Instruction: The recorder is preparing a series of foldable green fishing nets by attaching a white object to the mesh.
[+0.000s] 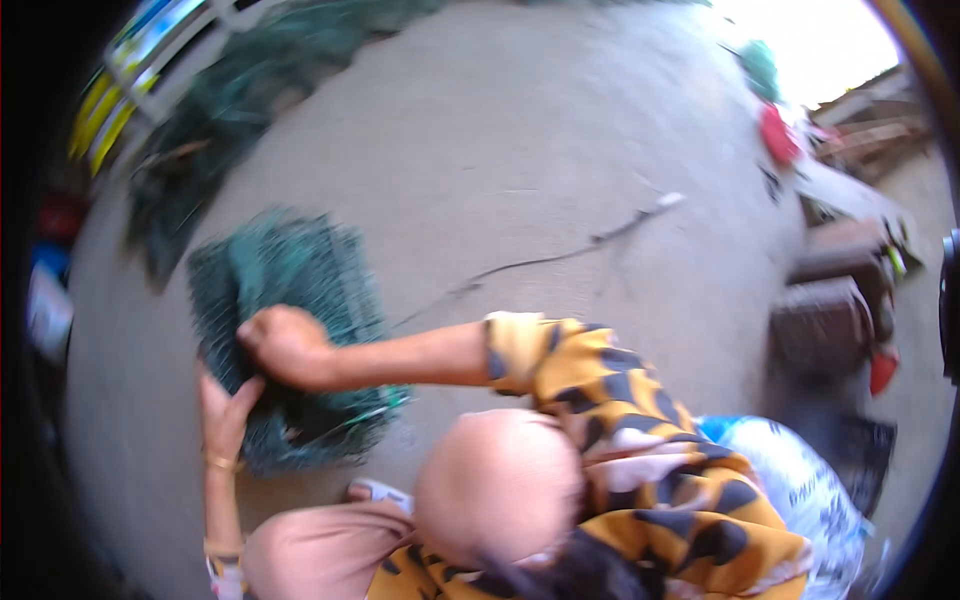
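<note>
A folded stack of dark green netting (345, 277) with a squarish outline lies on the concrete floor before me. My right hand (289, 346) is closed in a fist on top of the netting, near its middle left; blur hides whether the fingers grip the mesh. At the stack's lower left edge, my left hand (229, 409) rests with the thumb spread from the fingers, against the side of the netting. Bright green strands stick out at the stack's lower right corner.
More green netting (300, 56) stretches along the upper left. A thin dark cord (540, 261) with a white end crosses the concrete floor (480, 150). At right are brown objects (821, 322), a red item (778, 135) and a filled white bag (787, 480).
</note>
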A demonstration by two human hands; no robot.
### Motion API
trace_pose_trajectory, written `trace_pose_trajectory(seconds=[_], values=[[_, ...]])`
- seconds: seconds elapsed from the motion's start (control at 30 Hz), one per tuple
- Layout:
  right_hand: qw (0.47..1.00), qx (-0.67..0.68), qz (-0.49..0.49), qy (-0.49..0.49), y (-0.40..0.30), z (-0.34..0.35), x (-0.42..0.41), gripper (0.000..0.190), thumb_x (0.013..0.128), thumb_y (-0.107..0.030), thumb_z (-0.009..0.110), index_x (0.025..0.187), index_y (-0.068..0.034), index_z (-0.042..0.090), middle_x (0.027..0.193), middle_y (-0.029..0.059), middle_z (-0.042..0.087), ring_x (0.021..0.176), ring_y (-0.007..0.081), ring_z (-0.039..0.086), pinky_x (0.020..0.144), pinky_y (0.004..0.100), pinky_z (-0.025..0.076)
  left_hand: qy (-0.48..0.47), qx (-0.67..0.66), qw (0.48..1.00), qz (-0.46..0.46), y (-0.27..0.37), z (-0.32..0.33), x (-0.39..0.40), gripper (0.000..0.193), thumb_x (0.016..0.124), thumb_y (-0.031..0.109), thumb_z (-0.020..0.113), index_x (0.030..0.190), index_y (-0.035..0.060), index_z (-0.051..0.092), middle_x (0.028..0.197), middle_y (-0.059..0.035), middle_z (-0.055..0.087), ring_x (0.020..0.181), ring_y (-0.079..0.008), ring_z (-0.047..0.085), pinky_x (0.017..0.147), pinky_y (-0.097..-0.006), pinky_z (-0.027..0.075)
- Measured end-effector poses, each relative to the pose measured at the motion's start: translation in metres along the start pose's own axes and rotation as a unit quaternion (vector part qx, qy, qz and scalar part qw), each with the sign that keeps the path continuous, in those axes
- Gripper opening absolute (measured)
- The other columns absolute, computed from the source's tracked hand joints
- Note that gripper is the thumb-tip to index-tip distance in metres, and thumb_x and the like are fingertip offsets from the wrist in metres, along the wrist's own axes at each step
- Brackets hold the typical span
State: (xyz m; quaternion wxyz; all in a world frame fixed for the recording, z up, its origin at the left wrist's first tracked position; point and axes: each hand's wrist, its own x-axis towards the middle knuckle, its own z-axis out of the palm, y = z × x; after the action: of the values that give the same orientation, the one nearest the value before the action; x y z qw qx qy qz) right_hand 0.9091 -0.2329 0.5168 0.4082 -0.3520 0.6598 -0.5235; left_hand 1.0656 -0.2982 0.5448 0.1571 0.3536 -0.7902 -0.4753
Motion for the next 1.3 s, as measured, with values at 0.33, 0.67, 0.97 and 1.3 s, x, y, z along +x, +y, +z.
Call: trace_pose_trajectory(seconds=[0.33,0.67,0.97,1.3], values=[[0.977,0.199,-0.011,-0.074,0.004,0.003,-0.007,0.031,0.087,-0.021,0.052,0.072,0.005,0.059,0.064,0.0195,0.059,0.061,0.0233,0.058,0.061,0.0395,0.045,-0.060,0.377,0.924,-0.010,-0.013,-0.013,0.058,0.067,0.075,0.009,0.060,0.135,-0.0031,0.032,0.126,-0.0247,0.050,0.116,-0.0383,0.049,0.097,-0.0401,0.040],[0.913,0.343,0.028,-0.221,-0.044,-0.054,-0.020,0.030,0.094,-0.025,0.050,0.074,-0.003,0.055,0.064,0.0018,0.052,0.056,0.0089,0.046,0.051,0.0226,0.036,-0.035,0.522,0.823,0.222,0.086,0.012,0.068,0.060,0.071,0.017,0.063,0.123,-0.0009,0.038,0.095,-0.0172,0.054,0.093,-0.0337,0.055,0.076,-0.0420,0.045],[0.927,0.214,0.102,-0.290,0.036,-0.020,-0.045,0.040,0.096,-0.027,0.047,0.064,-0.004,0.050,0.058,0.0014,0.048,0.055,0.0102,0.043,0.052,0.0264,0.037,-0.005,0.538,0.820,0.195,0.001,0.046,0.011,0.073,0.069,0.014,0.059,0.133,-0.0057,0.030,0.093,-0.0135,0.047,0.086,-0.0279,0.048,0.074,-0.0393,0.039],[0.894,-0.027,0.184,-0.407,0.130,-0.067,-0.138,0.042,0.094,-0.035,0.050,0.071,-0.001,0.055,0.065,0.0062,0.055,0.063,0.0140,0.049,0.061,0.0317,0.042,-0.378,0.262,0.881,0.114,0.035,0.055,-0.021,0.065,0.066,0.026,0.068,0.120,-0.0015,0.046,0.089,-0.0165,0.058,0.077,-0.0346,0.058,0.072,-0.0426,0.050]])
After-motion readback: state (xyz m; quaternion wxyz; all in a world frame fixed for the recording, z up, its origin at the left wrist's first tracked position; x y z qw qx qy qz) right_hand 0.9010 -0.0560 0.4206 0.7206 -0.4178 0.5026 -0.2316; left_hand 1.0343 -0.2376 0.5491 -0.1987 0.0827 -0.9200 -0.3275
